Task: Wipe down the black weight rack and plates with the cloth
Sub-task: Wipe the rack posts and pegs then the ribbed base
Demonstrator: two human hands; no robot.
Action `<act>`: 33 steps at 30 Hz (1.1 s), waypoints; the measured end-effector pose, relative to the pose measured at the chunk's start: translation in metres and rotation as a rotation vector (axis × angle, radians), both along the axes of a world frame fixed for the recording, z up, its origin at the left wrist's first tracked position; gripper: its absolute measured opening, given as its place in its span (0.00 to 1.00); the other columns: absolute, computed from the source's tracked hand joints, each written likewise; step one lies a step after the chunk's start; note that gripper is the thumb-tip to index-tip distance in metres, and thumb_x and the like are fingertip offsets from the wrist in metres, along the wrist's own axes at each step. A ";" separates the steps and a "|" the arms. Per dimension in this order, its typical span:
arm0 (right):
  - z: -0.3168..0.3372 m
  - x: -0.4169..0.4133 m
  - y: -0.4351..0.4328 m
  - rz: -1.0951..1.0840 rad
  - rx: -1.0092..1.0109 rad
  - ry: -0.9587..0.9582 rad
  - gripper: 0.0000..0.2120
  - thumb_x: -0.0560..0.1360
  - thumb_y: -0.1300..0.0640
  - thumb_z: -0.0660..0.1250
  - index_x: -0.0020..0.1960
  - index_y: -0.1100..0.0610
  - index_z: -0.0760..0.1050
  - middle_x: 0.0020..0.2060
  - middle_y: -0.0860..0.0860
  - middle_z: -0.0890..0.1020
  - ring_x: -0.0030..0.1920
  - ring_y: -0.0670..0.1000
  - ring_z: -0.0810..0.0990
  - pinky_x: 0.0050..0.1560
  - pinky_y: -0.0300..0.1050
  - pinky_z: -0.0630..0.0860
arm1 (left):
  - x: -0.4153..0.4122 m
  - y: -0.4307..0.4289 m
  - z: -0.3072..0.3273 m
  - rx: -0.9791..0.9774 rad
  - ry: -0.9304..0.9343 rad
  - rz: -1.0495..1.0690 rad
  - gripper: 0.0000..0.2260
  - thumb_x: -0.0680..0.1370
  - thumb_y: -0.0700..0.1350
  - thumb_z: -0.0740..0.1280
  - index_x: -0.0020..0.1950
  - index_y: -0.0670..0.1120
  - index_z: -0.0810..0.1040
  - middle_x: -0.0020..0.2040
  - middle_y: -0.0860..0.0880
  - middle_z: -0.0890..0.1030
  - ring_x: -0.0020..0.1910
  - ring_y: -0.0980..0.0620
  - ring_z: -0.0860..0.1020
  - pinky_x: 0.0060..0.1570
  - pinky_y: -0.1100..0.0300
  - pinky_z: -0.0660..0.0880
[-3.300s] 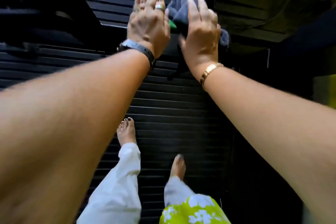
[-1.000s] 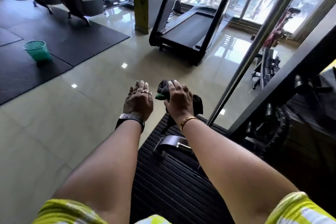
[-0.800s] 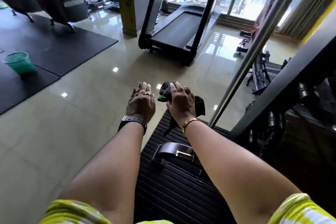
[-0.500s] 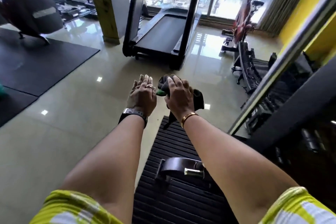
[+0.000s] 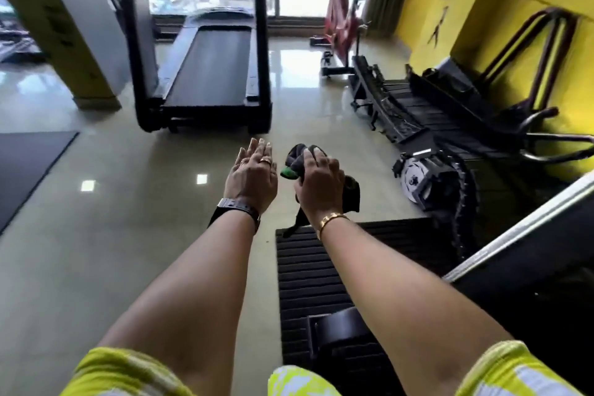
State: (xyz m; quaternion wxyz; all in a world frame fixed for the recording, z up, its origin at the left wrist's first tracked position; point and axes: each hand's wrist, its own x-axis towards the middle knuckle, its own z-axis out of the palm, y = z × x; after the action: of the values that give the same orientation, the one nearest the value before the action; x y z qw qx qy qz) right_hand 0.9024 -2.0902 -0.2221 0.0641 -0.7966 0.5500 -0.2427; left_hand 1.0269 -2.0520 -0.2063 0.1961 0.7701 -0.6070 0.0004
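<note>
My right hand [image 5: 319,182] grips a dark grey cloth [image 5: 351,191] with a green patch, held in the air above the floor. My left hand [image 5: 250,175] is beside it, fingers straight and empty, wearing a ring and a black watch. Both arms stretch forward. Below my right arm lies a black ribbed platform [image 5: 308,270] with a dark rounded part [image 5: 340,328] on it. A black frame beam with a silver edge [image 5: 520,235] slants up at the right. No weight plates are plainly in view.
A black treadmill [image 5: 209,71] stands ahead on the glossy tiled floor [image 5: 106,228]. Black exercise machines [image 5: 434,151] lie along the yellow wall [image 5: 520,26] on the right. A red exercise bike [image 5: 340,26] is near the window. A dark mat [image 5: 25,164] lies left.
The view has swung up from the dark ribbed surface and then to the right, bringing the yellow wall into sight. Both hands keep their pose, the right one still holding the cloth.
</note>
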 end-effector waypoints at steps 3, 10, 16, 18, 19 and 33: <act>-0.006 0.013 -0.041 -0.087 -0.091 0.008 0.30 0.67 0.58 0.76 0.67 0.62 0.73 0.65 0.60 0.75 0.61 0.64 0.74 0.60 0.57 0.70 | 0.016 -0.047 -0.001 -0.003 -0.012 -0.063 0.22 0.84 0.44 0.50 0.78 0.41 0.57 0.79 0.46 0.56 0.79 0.52 0.50 0.74 0.62 0.41; -0.002 0.025 -0.151 -0.285 -0.187 0.108 0.35 0.50 0.56 0.83 0.56 0.59 0.81 0.53 0.56 0.83 0.46 0.59 0.81 0.43 0.50 0.78 | 0.032 -0.173 0.017 0.009 -0.038 -0.272 0.22 0.85 0.45 0.49 0.79 0.41 0.56 0.79 0.45 0.55 0.79 0.52 0.49 0.72 0.64 0.37; 0.011 0.013 -0.213 -0.454 -0.243 0.151 0.33 0.52 0.58 0.81 0.57 0.61 0.80 0.53 0.57 0.82 0.46 0.59 0.81 0.44 0.51 0.78 | 0.018 -0.263 0.028 -0.008 -0.037 -0.468 0.22 0.85 0.45 0.49 0.79 0.41 0.55 0.79 0.45 0.54 0.79 0.52 0.49 0.73 0.63 0.39; 0.012 0.004 -0.228 -0.523 -0.255 0.174 0.34 0.53 0.57 0.81 0.58 0.61 0.80 0.53 0.57 0.82 0.46 0.58 0.80 0.44 0.50 0.78 | 0.007 -0.286 0.029 -0.018 -0.028 -0.561 0.22 0.85 0.45 0.50 0.78 0.41 0.56 0.79 0.45 0.55 0.79 0.52 0.49 0.73 0.63 0.39; 0.012 -0.001 -0.234 -0.556 -0.273 0.182 0.34 0.54 0.57 0.82 0.58 0.61 0.79 0.53 0.56 0.81 0.46 0.58 0.80 0.44 0.50 0.78 | 0.002 -0.295 0.030 -0.020 -0.029 -0.596 0.22 0.85 0.45 0.50 0.79 0.41 0.56 0.79 0.45 0.55 0.79 0.52 0.49 0.74 0.62 0.40; 0.011 -0.001 -0.237 -1.281 -0.180 0.167 0.30 0.60 0.59 0.77 0.62 0.62 0.77 0.59 0.58 0.79 0.51 0.61 0.79 0.48 0.54 0.77 | -0.046 -0.386 0.017 -0.001 -0.119 -1.408 0.23 0.85 0.46 0.49 0.79 0.40 0.53 0.80 0.45 0.53 0.79 0.50 0.47 0.75 0.59 0.41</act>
State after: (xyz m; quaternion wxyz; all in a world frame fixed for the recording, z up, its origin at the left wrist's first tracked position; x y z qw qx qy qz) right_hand 0.9013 -2.3276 -0.2116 -0.2033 -0.3295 0.8965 -0.2153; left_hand 0.9804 -2.4381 -0.1891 0.1166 0.1929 -0.9706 -0.0842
